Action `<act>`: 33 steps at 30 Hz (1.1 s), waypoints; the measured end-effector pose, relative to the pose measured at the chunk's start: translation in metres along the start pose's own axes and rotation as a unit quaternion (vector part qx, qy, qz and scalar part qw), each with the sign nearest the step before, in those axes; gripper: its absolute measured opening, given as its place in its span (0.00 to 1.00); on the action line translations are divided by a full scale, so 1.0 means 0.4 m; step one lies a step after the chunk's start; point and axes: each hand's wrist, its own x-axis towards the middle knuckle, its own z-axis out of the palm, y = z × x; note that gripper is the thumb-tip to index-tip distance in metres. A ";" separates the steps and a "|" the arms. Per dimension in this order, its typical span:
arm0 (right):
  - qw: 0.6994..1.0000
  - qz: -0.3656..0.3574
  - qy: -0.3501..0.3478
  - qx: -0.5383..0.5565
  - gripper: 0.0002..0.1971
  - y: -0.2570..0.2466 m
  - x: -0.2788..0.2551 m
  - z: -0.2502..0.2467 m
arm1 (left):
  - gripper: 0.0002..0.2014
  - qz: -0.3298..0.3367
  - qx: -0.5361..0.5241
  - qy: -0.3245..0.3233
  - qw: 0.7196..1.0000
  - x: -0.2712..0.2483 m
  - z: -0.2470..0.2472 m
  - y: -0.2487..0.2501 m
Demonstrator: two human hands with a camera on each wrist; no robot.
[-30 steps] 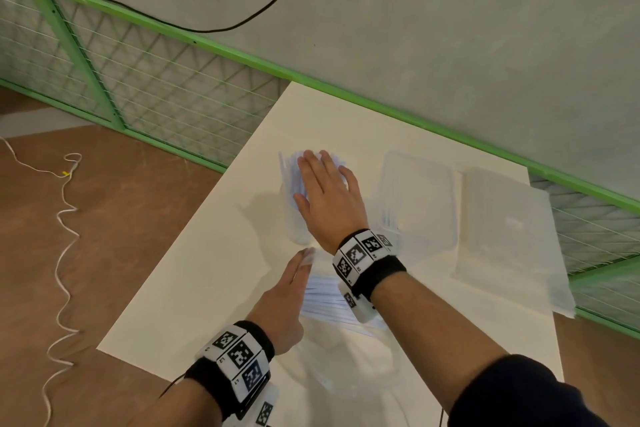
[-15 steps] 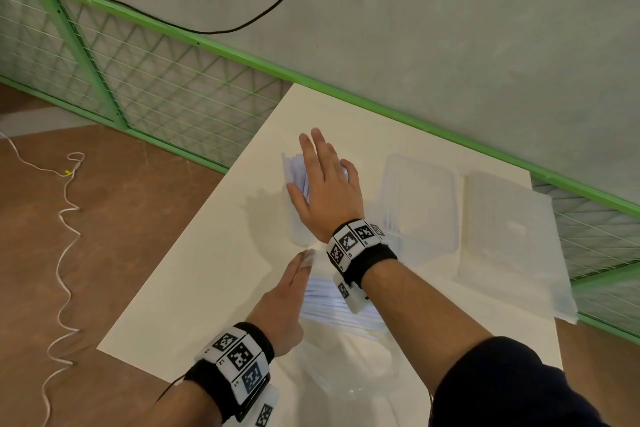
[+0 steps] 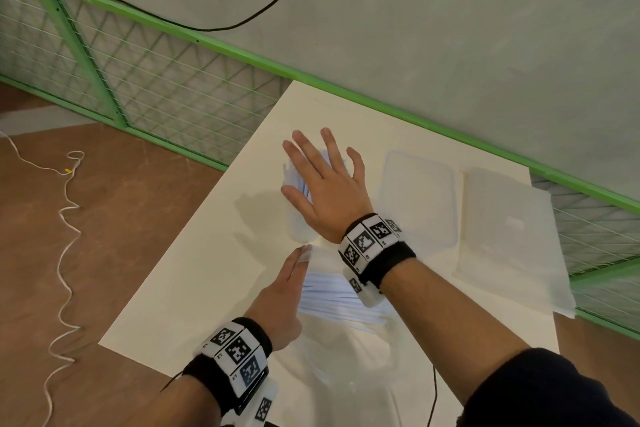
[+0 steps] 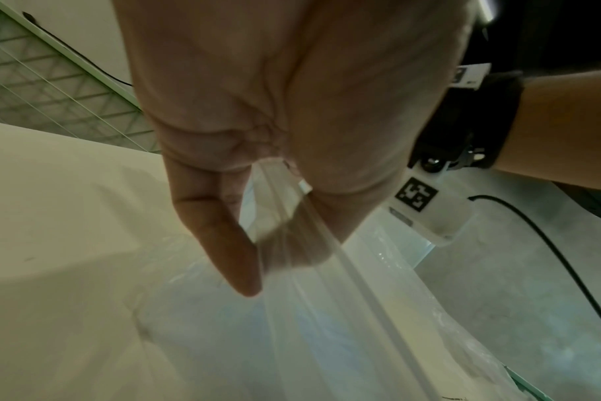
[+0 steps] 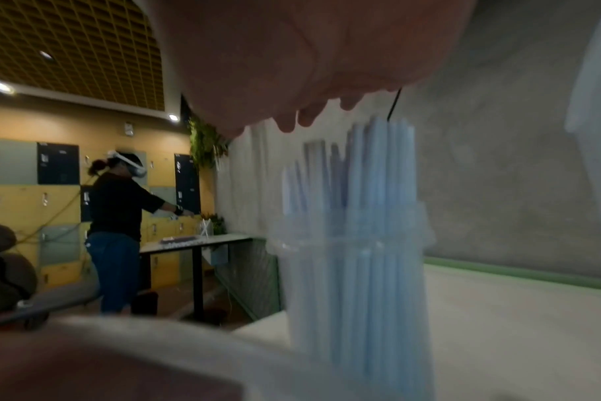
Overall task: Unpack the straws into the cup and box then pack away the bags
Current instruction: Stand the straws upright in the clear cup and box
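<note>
Right hand, fingers spread flat, over pale blue straws in clear plastic cup; left hand fingers pinching clear plastic bag beside cup.

My cup is clear plastic and stands upright on the white table, packed with pale blue straws that stick up well past its rim — some tips higher than others. Just right of it lies the box, a shallow see-through tub, open and sitting flat, and beside that again its frosted lid, flat at the table's right edge. Nearer to me a clear bag lies on the table, crumpled and glossy, its mouth edge lifted — a loose bundle of pale blue straws lies across it on its side.
</note>
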 end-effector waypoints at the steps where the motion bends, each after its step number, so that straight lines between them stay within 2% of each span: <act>1: 0.999 -0.013 0.040 0.022 0.29 -0.010 -0.017 -0.022 | 0.55 -0.003 0.003 -0.005 1.000 0.000 0.001 0.000; 3: 0.986 -0.064 0.125 0.095 0.22 -0.030 -0.070 -0.051 | 0.54 -0.016 0.017 -0.008 1.000 0.002 0.000 0.004; 5: 0.973 -0.097 0.153 0.146 0.19 -0.056 -0.159 -0.050 | 0.53 -0.025 0.019 -0.012 0.999 0.009 0.003 0.004; 7: 0.984 -0.089 0.077 0.134 0.14 -0.072 -0.256 -0.017 | 0.53 -0.025 0.006 -0.020 0.999 0.012 0.009 -0.003; 9: 0.991 -0.027 -0.074 0.111 0.14 -0.068 -0.335 0.046 | 0.55 -0.001 0.000 -0.020 1.000 0.011 0.018 -0.005; 11: 0.983 0.035 -0.167 0.064 0.21 -0.043 -0.396 0.130 | 0.56 0.022 0.002 -0.019 1.000 0.012 0.030 -0.002; 13: 0.975 0.077 -0.209 0.012 0.28 -0.021 -0.443 0.202 | 0.56 0.034 -0.006 -0.017 0.999 0.013 0.040 0.007; 16: 0.968 0.110 -0.223 -0.019 0.30 -0.010 -0.484 0.260 | 0.55 0.044 -0.011 -0.015 0.999 0.015 0.050 0.016; 20: 0.972 0.125 -0.195 -0.036 0.26 -0.011 -0.496 0.278 | 0.55 0.049 0.002 -0.008 0.999 0.022 0.056 0.019; 25: 0.970 0.142 -0.192 -0.040 0.21 -0.010 -0.483 0.279 | 0.55 0.047 0.003 -0.004 0.999 0.018 0.061 0.021; 29: 0.962 0.157 -0.223 -0.008 0.18 -0.014 -0.469 0.265 | 0.55 0.047 0.007 -0.001 0.999 0.012 0.059 0.022; 33: 0.955 0.157 -0.253 -0.001 0.21 -0.007 -0.461 0.276 | 0.55 0.051 0.003 -0.003 0.999 0.003 0.058 0.021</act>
